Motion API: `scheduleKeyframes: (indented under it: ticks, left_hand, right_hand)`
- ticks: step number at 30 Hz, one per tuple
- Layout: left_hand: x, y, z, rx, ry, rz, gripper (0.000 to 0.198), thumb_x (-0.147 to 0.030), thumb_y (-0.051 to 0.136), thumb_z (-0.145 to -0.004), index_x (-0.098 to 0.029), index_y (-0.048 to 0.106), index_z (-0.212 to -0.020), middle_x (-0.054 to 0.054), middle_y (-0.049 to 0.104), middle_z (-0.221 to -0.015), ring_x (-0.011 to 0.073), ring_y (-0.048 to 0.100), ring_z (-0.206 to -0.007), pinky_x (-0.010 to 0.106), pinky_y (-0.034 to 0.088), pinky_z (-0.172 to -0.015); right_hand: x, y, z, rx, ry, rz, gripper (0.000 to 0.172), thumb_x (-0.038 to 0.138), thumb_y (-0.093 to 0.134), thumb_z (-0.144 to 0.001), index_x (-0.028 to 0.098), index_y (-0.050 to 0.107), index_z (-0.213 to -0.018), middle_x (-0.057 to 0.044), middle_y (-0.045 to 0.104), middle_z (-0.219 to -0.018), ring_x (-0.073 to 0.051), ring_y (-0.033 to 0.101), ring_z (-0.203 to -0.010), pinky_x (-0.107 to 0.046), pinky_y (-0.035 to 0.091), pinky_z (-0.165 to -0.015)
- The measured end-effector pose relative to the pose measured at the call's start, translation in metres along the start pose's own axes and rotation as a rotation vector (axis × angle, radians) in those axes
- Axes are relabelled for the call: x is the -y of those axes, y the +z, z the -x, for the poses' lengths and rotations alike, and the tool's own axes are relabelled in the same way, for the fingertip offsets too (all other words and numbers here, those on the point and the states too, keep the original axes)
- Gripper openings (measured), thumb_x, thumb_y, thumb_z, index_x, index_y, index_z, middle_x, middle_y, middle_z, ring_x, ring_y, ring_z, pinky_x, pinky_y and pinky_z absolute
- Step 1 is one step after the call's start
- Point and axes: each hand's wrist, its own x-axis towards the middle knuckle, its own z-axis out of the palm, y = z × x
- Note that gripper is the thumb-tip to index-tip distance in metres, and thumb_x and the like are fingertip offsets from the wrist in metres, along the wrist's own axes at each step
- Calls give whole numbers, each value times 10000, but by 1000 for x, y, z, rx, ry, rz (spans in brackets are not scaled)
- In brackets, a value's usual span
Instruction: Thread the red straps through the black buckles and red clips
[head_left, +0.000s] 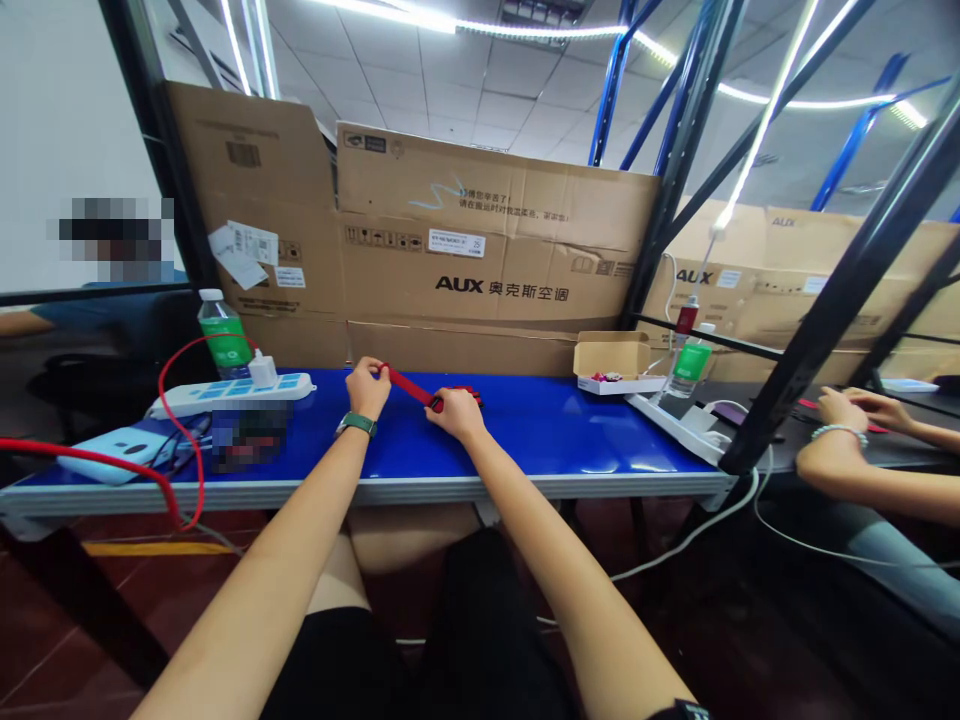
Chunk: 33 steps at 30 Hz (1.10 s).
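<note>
Both my hands are out over the blue table [540, 440]. My left hand [368, 388], with a green watch on the wrist, pinches one end of a red strap [409, 387] and lifts it a little. My right hand [454, 410] is closed on the strap's other end, low against the tabletop. The strap runs taut and slanted between the two hands. What lies under my right hand's fingers is hidden.
A white power strip [232, 393] with a charger, a green bottle [223, 337] and a red cable [176, 430] lie at left. A small open cardboard box [613, 362] and another bottle [690, 362] stand at right. Big cardboard boxes wall the back. Another person's hands [855, 408] work at far right.
</note>
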Motion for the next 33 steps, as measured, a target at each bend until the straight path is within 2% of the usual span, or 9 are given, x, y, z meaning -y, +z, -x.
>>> scheduleKeyframes:
  ticks: [4,10,12,16,20,23,26,29,33]
  left_hand:
    - [18,-7,-7,-114,-125,-29,117,-180,571,-833,-188,622,-937,71,701,-891,225,675,-869,328,502,-828]
    - [43,-16,-15,-270,-316,-66,191,-127,500,-861,-172,628,-996,76,685,-901,221,669,-892,350,504,-872]
    - [48,-16,-16,-200,-304,-61,234,-140,477,-882,-159,653,-1035,96,703,-930,231,681,-916,367,510,-893]
    - [47,-8,-15,25,-232,-36,249,-174,578,-832,-163,701,-1049,117,739,-951,260,691,-986,393,508,-934]
    - [39,5,-6,203,-186,-176,315,-338,756,-697,-197,736,-978,168,739,-977,392,646,-1054,588,453,-948]
    - [36,8,1,336,-54,-317,191,-347,758,-664,-245,772,-825,175,726,-1058,453,603,-1076,676,399,-919]
    - [35,4,4,411,15,-366,141,-278,737,-669,-282,790,-799,140,749,-1026,446,598,-1059,689,372,-924]
    - [33,-1,4,454,14,-375,180,-225,699,-713,-301,795,-845,116,768,-995,421,619,-1031,694,340,-950]
    - [33,-4,3,523,35,-418,260,-207,626,-794,-312,781,-974,107,778,-1002,397,639,-1032,686,324,-966]
  right_hand:
    - [0,4,0,68,-92,-62,260,407,685,-858,199,735,-1005,-84,754,-922,-228,702,-876,-280,484,-785]
    - [-14,10,-5,123,-242,-194,290,281,758,-822,175,714,-1088,-86,743,-1053,-208,685,-1004,-267,474,-894]
    - [-20,12,-9,66,-188,-224,306,286,755,-836,155,708,-1108,-97,744,-1048,-202,687,-990,-265,474,-901]
    - [-33,12,-17,-126,73,-246,333,330,723,-873,146,699,-1149,-116,746,-1071,-206,692,-994,-275,479,-915]
    - [-49,8,-16,-266,313,-297,339,366,664,-913,143,692,-1167,-121,752,-1044,-215,706,-959,-293,497,-894]
    - [-62,2,-10,-338,503,-307,358,336,645,-921,106,675,-1193,-161,740,-1064,-247,699,-1004,-318,496,-900]
    - [-74,-5,-3,-363,684,-288,351,244,625,-917,93,646,-1234,-203,714,-1116,-284,677,-1070,-352,482,-922]
    - [-80,-6,2,-329,776,-259,329,139,564,-904,92,643,-1220,-232,700,-1086,-313,664,-1054,-393,472,-905]
    - [-72,-4,4,-387,736,-94,342,119,515,-883,100,646,-1198,-299,638,-1157,-378,560,-1156,-530,411,-935]
